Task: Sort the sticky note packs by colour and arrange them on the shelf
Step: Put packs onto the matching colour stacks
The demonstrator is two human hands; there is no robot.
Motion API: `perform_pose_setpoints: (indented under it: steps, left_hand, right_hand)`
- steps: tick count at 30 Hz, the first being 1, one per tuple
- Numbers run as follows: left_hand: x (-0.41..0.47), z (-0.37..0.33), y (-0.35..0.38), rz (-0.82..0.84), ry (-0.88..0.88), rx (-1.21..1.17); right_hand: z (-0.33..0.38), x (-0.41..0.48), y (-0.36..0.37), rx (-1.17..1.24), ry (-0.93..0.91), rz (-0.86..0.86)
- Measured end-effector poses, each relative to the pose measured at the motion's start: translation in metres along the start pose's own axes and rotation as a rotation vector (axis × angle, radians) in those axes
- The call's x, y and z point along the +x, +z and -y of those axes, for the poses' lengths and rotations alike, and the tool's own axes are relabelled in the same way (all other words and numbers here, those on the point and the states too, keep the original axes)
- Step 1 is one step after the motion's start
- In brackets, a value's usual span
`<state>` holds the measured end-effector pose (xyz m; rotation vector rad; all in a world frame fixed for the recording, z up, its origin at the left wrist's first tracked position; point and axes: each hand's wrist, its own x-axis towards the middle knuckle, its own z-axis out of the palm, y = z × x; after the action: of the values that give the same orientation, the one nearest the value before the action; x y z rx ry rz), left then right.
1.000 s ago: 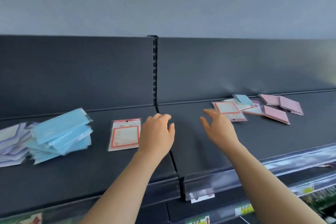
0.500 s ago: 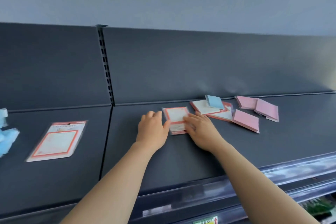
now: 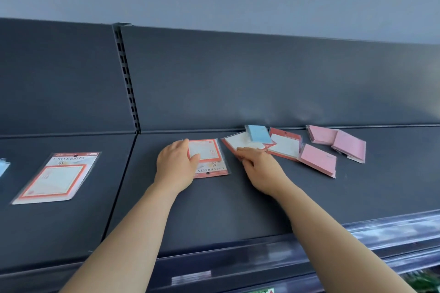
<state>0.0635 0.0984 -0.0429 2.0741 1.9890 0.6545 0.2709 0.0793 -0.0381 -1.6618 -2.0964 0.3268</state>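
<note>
One red-bordered pack (image 3: 207,156) lies flat on the shelf (image 3: 226,209), its nine-o'clock edge gripped by the left hand (image 3: 175,165) with curled fingers; best slide it toward its twin (image 3: 54,177) at nine o'clock while the right hand (image 3: 260,166), fingers flat and open, steadies the three-o'clock pile (image 3: 285,147).

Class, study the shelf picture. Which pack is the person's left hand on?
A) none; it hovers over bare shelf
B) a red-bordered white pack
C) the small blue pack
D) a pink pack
B: the left hand grips the red-bordered pack, thumb on its face, while the blue pack and the nearest pink pack lie farther right, away from it.
</note>
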Motion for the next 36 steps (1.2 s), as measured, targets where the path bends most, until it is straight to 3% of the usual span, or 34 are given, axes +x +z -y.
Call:
perform_pose_setpoints:
  steps: [4, 10, 16, 25, 30, 36]
  left_hand:
    - [-0.004, 0.001, -0.005, -0.007, -0.040, -0.120]
    - [-0.005, -0.003, -0.005, -0.024, -0.045, -0.111]
    - [-0.005, -0.002, -0.004, -0.030, -0.040, -0.101]
    - [-0.003, -0.001, -0.001, 0.011, 0.021, 0.012]
    - [-0.009, 0.003, -0.016, 0.087, -0.062, -0.133]
    - [-0.012, 0.014, -0.041, 0.238, -0.144, -0.050]
  right_hand:
    - [-0.003, -0.002, -0.002, 0.112, 0.049, -0.104]
    - [-0.013, 0.015, 0.007, -0.157, 0.129, -0.110]
    - [-0.012, 0.016, 0.008, -0.208, 0.252, -0.069]
    - [-0.008, 0.004, -0.002, -0.184, 0.222, -0.135]
    - [-0.002, -0.001, -0.003, -0.114, 0.184, -0.033]
    - [0.013, 0.003, -0.014, -0.177, 0.145, 0.210]
